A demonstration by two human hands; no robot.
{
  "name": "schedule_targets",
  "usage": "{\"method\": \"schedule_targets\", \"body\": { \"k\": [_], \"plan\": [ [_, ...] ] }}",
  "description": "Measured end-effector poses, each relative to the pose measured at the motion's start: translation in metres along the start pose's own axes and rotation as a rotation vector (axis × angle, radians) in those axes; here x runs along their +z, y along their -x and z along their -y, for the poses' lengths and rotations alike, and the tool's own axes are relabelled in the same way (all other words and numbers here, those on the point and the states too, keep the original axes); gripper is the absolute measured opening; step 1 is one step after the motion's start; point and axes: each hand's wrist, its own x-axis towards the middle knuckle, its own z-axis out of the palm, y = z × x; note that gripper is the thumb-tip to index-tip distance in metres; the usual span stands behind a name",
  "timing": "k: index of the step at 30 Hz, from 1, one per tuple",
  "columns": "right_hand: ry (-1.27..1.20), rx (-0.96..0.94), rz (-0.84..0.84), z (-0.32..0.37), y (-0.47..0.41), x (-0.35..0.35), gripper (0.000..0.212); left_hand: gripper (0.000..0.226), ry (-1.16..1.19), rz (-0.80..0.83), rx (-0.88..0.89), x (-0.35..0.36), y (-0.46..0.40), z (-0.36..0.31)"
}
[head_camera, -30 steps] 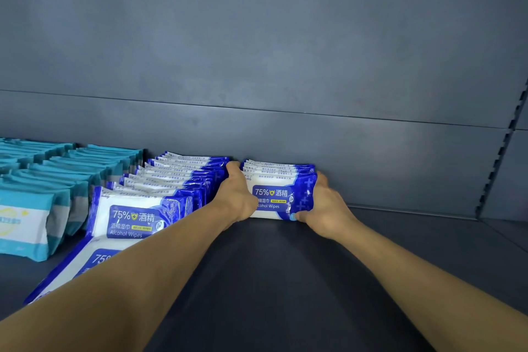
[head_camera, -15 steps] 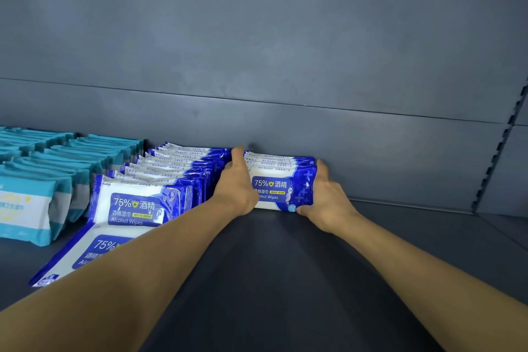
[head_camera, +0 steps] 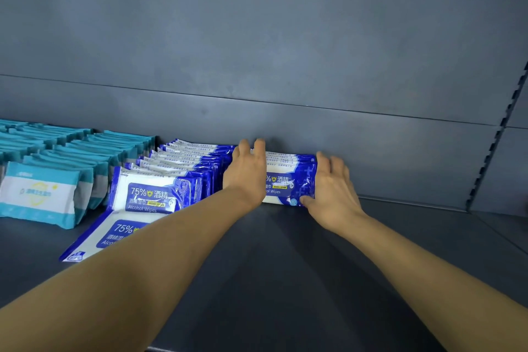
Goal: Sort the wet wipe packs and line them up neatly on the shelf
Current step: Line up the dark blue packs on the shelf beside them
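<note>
Flanking the blue wipe stack (head_camera: 288, 180), both hands: left hand (head_camera: 247, 177), right hand (head_camera: 333, 191).

Glossy plastic packs (head_camera: 288, 180), matt shelf (head_camera: 285, 266)

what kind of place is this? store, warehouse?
Probably a retail store shelf being stocked. Dark metal shelf with a slotted upright on the right, plus rows of identical blue alcohol wipe packs and teal wipe packs standing face-out.

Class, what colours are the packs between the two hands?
Blue and white packs, seen in the head view.
</note>
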Motion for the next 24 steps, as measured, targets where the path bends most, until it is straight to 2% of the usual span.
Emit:
{"method": "schedule_targets", "body": {
  "k": [5, 9, 13, 18, 22, 24],
  "plan": [
    [0.031, -0.074, -0.064, 0.021, 0.018, -0.012, 0.064, 0.067, -0.057, -0.061, 0.109, -0.035, 0.027, 0.008],
    [-0.018, -0.081, -0.046, 0.053, 0.036, -0.015, 0.039, 0.045, 0.013, -0.099, 0.105, -0.074, 0.057, 0.045],
    [-0.105, -0.054, 0.044, 0.09, 0.055, -0.012, 0.028, 0.036, 0.005, 0.008, 0.032, -0.101, 0.083, 0.093],
    [-0.178, -0.057, 0.178, 0.135, 0.079, -0.005, 0.037, 0.047, 0.032, 0.198, -0.12, -0.125, 0.111, 0.139],
    [-0.268, 0.089, 0.348, 0.162, 0.086, 0.008, 0.059, 0.059, 0.117, 0.309, -0.203, -0.128, 0.127, 0.16],
    [-0.307, 0.142, 0.376, 0.171, 0.087, 0.017, 0.07, 0.065, 0.162, 0.35, -0.215, -0.122, 0.133, 0.164]
  ]
}}
